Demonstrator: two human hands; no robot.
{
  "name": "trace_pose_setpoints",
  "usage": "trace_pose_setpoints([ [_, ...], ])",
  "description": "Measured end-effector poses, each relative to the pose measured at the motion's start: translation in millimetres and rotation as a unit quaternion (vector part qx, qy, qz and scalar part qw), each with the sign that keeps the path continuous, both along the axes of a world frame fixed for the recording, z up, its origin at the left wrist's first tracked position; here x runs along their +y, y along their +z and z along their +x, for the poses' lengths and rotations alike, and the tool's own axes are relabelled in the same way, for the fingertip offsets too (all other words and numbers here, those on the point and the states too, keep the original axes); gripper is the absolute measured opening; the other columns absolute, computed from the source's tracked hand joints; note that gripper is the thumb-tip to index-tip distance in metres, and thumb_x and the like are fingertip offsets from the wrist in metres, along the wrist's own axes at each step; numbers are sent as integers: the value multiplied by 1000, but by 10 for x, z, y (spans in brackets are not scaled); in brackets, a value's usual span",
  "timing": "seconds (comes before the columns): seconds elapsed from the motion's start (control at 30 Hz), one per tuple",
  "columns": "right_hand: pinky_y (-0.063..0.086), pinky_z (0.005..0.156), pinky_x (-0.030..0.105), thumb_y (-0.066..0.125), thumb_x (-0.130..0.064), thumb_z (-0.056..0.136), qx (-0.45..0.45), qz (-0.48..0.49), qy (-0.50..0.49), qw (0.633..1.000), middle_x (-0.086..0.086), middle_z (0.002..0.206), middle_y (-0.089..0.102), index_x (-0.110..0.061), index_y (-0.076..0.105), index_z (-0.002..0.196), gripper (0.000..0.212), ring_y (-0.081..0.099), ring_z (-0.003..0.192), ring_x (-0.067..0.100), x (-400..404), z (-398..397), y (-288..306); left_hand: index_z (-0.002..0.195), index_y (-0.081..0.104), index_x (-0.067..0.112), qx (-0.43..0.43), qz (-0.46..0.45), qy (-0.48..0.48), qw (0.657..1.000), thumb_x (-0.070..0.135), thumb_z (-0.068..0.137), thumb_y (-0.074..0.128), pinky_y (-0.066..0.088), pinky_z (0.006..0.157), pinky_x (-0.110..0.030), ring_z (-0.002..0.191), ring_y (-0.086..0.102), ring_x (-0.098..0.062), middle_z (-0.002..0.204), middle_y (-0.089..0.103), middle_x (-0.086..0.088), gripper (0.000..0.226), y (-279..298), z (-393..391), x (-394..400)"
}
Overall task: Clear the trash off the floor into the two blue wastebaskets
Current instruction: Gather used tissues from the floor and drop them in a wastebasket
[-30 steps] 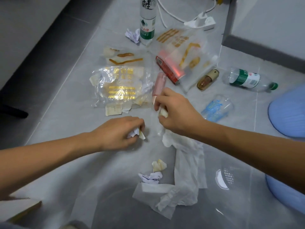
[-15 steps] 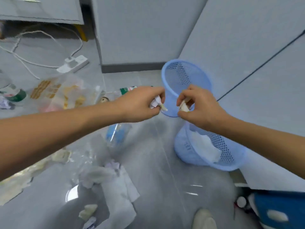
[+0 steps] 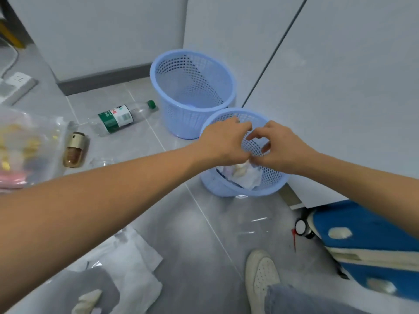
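Both hands sit at centre right of the frame, over the mouth of the nearer pale-blue perforated plastic wastebasket (image 3: 267, 180); the left hand (image 3: 223, 141) hangs palm down with fingers loosely bent and nothing visible in them; the right hand (image 3: 280, 148) has thumb and forefinger curved toward each other with basket mesh showing through the gap, so it appears empty, though a small scrap behind the fingers cannot be ruled out. Crumpled white paper scraps (image 3: 243, 175) lie inside this basket, directly below the hands. The second, farther blue mesh wastebasket (image 3: 192, 91) stands just behind, touching or nearly touching the first; its contents cannot be made out.

Outstanding litter: a clear plastic bottle with green label and cap (image 3: 123, 117) lying on its side at centre left; a small amber capsule-shaped bottle (image 3: 74, 150) beside it; a clear printed plastic bag (image 3: 25, 146) at the left edge; white tissue sheets (image 3: 133, 266) at lower left.

Risks, as judged: the light basket may tip if a withdrawing wrist catches its rim; the round bottle may roll when grasped; the foot in the white shoe (image 3: 260, 275) may slip on the tissue.
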State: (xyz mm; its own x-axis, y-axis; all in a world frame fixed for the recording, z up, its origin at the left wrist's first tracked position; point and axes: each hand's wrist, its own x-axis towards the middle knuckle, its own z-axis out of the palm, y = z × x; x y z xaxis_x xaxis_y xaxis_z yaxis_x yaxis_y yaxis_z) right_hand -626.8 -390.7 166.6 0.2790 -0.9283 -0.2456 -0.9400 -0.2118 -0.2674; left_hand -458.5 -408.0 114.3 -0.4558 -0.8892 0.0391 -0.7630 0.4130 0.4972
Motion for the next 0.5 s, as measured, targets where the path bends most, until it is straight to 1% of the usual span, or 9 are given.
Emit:
trace_pose_setpoints([
  [0.03, 54, 89, 45, 84, -30, 76, -7, -8, 6, 1000, 2, 117, 55, -25, 69, 120, 47, 68, 88, 23, 5, 50, 4, 129, 55, 31, 9, -18, 5, 1000, 52, 81, 63, 42, 77, -36, 112, 60, -23, 123, 58, 1, 53, 8, 85, 35],
  [0.1, 55, 86, 45, 80, -25, 78, -28, -36, 32, 998, -2, 113, 58, -24, 72, 115, 39, 70, 83, 19, 20, 231, 26, 125, 57, 28, 26, -57, 18, 998, 50, 85, 60, 39, 74, -34, 108, 61, -23, 118, 58, 2, 46, 39, 346, 125],
  [0.2, 55, 82, 41, 73, -15, 78, -64, -69, 104, 990, -1, 103, 62, -21, 72, 103, 26, 70, 78, 16, 73, 713, 83, 119, 57, 26, 30, -83, 53, 995, 46, 88, 57, 42, 71, -34, 100, 61, -23, 111, 60, 3, 37, 88, 915, 307],
  [0.27, 54, 80, 40, 70, -9, 79, -78, -72, 155, 982, 2, 97, 63, -18, 71, 99, 22, 69, 77, 16, 127, 1150, 113, 114, 57, 26, 16, -79, 81, 993, 45, 89, 57, 42, 69, -34, 96, 61, -23, 106, 62, 4, 32, 108, 1382, 446],
  [0.33, 52, 78, 35, 70, -9, 80, -85, -60, 207, 973, 1, 94, 64, -19, 71, 98, 20, 67, 77, 14, 178, 1635, 115, 112, 57, 25, 0, -66, 113, 991, 43, 89, 57, 42, 68, -33, 94, 59, -21, 101, 63, 6, 29, 113, 1904, 610],
  [0.47, 42, 70, 18, 70, -12, 82, -70, -29, 313, 947, -5, 92, 64, -21, 70, 97, 18, 65, 77, 11, 308, 2627, -17, 109, 59, 24, -38, -26, 199, 979, 42, 89, 56, 49, 71, -36, 90, 59, -21, 94, 66, 7, 27, 74, 2993, 1121],
  [0.5, 41, 68, 16, 69, -12, 83, -66, -22, 336, 939, -5, 91, 64, -21, 70, 97, 17, 65, 77, 11, 352, 2870, -77, 107, 60, 24, -49, -13, 223, 973, 43, 89, 55, 50, 71, -37, 89, 60, -21, 92, 67, 7, 27, 59, 3261, 1282],
])
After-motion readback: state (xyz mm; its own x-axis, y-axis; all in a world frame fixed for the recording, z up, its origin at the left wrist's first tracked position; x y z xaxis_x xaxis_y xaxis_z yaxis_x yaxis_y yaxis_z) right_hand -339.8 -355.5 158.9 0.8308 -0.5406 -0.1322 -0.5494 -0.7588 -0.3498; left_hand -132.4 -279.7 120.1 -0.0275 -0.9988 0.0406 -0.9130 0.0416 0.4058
